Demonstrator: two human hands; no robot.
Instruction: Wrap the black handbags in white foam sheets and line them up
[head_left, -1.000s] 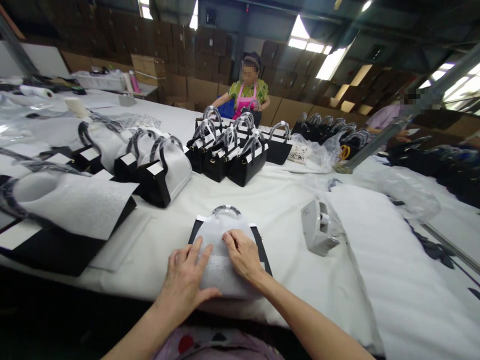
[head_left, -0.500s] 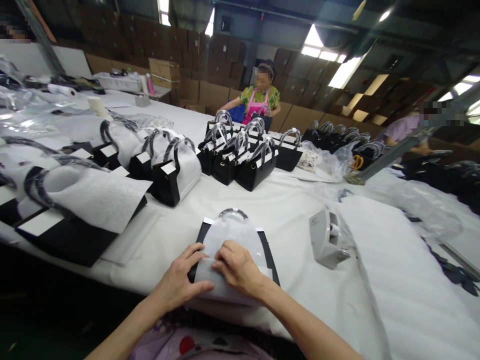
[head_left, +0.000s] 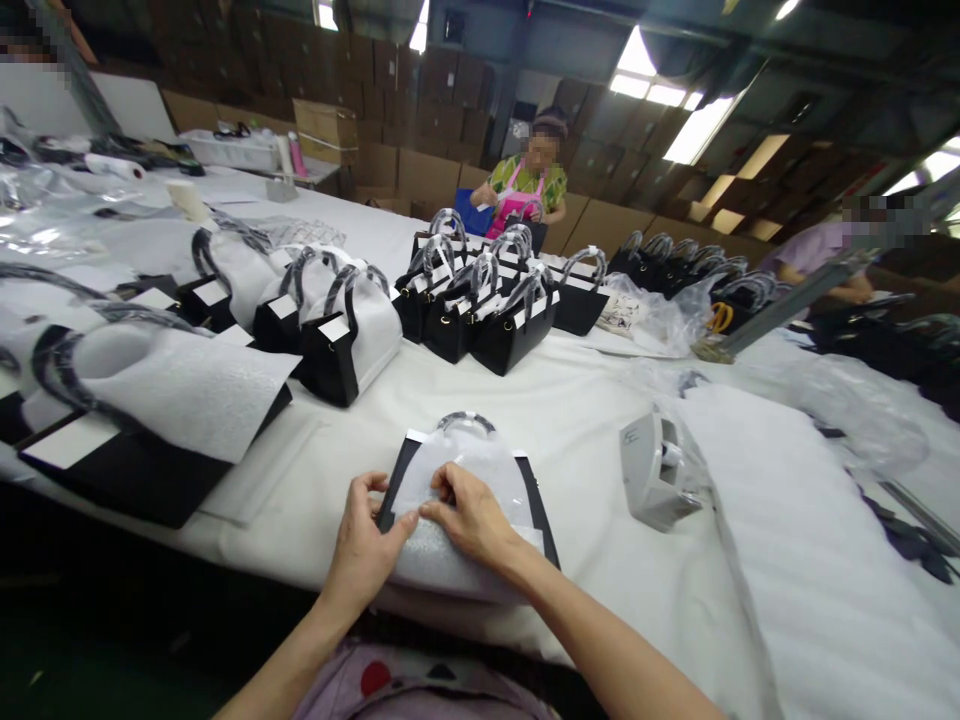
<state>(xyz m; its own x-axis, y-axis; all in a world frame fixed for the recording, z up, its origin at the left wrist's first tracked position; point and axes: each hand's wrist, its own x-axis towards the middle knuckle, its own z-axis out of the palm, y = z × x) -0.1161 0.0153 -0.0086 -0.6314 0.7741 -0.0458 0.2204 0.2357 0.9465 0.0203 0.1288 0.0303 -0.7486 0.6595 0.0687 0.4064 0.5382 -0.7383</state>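
In front of me a black handbag (head_left: 541,508) stands on the white-covered table, with a white foam sheet (head_left: 450,562) wrapped over its near face. Its wrapped handle (head_left: 466,420) rises at the far side. My left hand (head_left: 366,540) grips the bag's left edge, fingers curled round it and thumb pressed on the foam. My right hand (head_left: 472,515) pinches at the middle of the foam, fingertips close to the left thumb. Whether a small piece of tape lies between those fingertips is hidden. A grey tape dispenser (head_left: 639,475) stands to the right of the bag.
Several foam-covered handbags (head_left: 330,365) stand to the left, and more black handbags (head_left: 514,335) ahead. Stacked white foam sheets (head_left: 810,540) lie at the right. A person in a pink apron (head_left: 517,205) works across the table. A metal pole (head_left: 795,295) slants at the right.
My left hand has turned more upright, and its thumb has moved up to meet the right fingertips. My right hand has shifted slightly up; the foam flap's edge now lies flatter.
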